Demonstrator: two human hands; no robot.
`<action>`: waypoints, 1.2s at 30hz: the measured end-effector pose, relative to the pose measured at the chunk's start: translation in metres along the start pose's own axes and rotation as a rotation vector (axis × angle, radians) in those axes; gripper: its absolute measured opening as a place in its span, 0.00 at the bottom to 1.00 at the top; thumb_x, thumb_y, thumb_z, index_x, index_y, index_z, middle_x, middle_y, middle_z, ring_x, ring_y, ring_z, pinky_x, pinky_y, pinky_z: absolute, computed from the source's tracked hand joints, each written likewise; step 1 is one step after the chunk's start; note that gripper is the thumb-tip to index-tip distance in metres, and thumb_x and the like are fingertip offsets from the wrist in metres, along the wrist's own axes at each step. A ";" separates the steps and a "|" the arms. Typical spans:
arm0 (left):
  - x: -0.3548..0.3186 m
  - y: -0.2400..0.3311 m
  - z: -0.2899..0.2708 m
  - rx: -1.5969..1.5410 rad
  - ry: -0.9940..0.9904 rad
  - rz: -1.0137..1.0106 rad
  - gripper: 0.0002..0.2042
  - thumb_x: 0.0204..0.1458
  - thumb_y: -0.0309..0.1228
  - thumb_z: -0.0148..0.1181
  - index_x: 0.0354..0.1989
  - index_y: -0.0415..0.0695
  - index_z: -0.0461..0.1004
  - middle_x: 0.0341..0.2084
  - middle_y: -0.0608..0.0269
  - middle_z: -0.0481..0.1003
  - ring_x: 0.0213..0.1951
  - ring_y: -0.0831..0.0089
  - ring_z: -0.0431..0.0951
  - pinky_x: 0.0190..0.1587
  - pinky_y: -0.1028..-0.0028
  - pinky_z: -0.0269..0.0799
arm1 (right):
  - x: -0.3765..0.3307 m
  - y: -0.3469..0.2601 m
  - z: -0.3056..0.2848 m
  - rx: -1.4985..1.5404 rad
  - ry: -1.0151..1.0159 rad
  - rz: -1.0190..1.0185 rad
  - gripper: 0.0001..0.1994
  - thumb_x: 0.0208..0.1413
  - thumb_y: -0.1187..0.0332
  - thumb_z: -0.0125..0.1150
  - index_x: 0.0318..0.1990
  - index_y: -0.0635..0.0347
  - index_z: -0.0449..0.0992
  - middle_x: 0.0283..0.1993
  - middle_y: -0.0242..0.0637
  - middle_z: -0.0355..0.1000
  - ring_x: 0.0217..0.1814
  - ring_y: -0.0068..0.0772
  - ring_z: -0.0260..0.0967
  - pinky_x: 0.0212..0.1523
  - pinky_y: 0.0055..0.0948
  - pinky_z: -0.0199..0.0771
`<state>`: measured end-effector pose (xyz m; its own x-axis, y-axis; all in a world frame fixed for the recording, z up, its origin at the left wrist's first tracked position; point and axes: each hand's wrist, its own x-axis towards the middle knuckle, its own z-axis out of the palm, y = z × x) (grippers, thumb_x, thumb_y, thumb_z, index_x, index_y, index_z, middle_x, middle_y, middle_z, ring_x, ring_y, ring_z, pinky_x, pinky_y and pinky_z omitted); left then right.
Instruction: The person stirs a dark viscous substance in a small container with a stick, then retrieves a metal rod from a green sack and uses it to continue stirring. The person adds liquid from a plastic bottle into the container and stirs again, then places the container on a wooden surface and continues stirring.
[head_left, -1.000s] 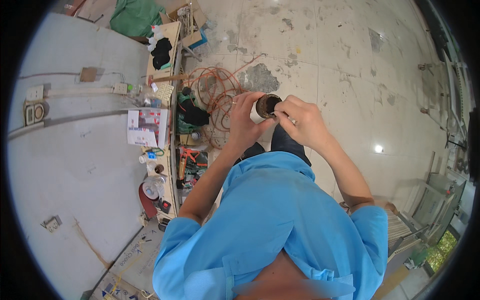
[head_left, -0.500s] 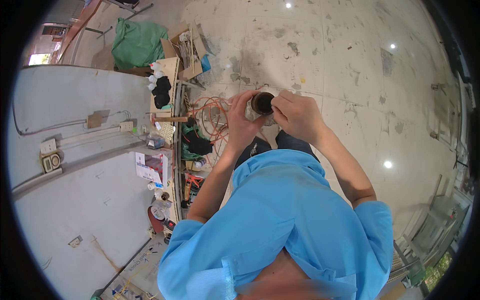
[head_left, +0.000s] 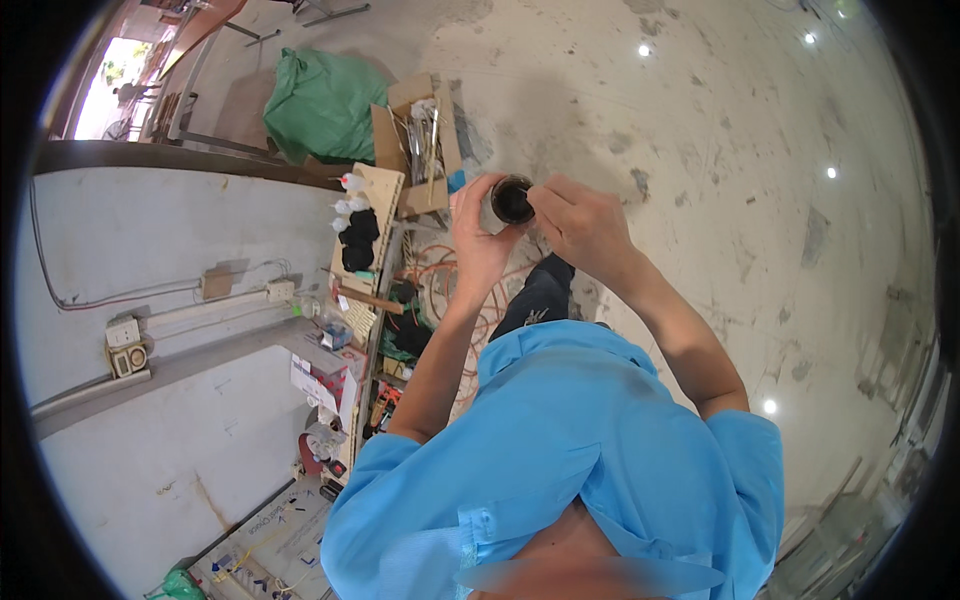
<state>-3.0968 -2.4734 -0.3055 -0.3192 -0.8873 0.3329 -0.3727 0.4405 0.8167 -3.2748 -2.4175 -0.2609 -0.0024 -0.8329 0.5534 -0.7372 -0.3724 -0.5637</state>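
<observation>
Both of my hands are raised in front of me over a concrete floor. My left hand [head_left: 478, 238] is wrapped around a small round dark object [head_left: 512, 198] with a pale rim; it looks like a roll or a short cylinder seen end-on. My right hand [head_left: 585, 225] meets it from the right, with its fingertips pinched at the object's edge. What the fingers grip there is too small to tell. My blue shirt [head_left: 560, 460] fills the lower middle of the view.
A narrow workbench [head_left: 372, 300] along the left wall carries tools, bottles and black items. Orange cable coils [head_left: 450, 285] lie on the floor beside it. An open cardboard box [head_left: 420, 140] and a green sack [head_left: 325, 105] stand further off. Sockets and conduit [head_left: 130, 345] run along the wall.
The view has tilted and my hands with the round object have risen higher in the picture. Both hands have stayed on the object throughout.
</observation>
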 end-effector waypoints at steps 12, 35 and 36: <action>0.242 -0.064 0.005 0.069 0.094 -0.009 0.33 0.39 0.23 0.81 0.60 0.47 0.78 0.54 0.58 0.80 0.59 0.54 0.74 0.64 0.58 0.67 | 0.225 0.127 0.059 0.159 -0.045 -0.100 0.04 0.55 0.73 0.65 0.34 0.56 0.75 0.33 0.33 0.72 0.31 0.43 0.77 0.28 0.42 0.76; 0.641 -0.164 0.097 0.187 0.243 -0.100 0.33 0.39 0.21 0.80 0.59 0.50 0.78 0.56 0.62 0.79 0.60 0.57 0.74 0.66 0.59 0.66 | 0.605 0.429 0.091 0.238 -0.304 -0.349 0.05 0.53 0.76 0.66 0.32 0.55 0.75 0.32 0.36 0.70 0.30 0.43 0.74 0.27 0.40 0.74; 0.656 -0.175 0.098 0.190 0.247 -0.076 0.33 0.39 0.22 0.80 0.59 0.49 0.78 0.56 0.62 0.79 0.60 0.57 0.74 0.66 0.58 0.66 | 0.620 0.438 0.099 0.233 -0.278 -0.326 0.05 0.52 0.76 0.66 0.32 0.55 0.74 0.32 0.36 0.70 0.30 0.43 0.74 0.27 0.40 0.73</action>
<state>-3.3264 -3.1195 -0.2762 -0.0718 -0.9149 0.3973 -0.5509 0.3684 0.7489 -3.5328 -3.1373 -0.2257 0.4070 -0.7239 0.5571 -0.4988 -0.6871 -0.5283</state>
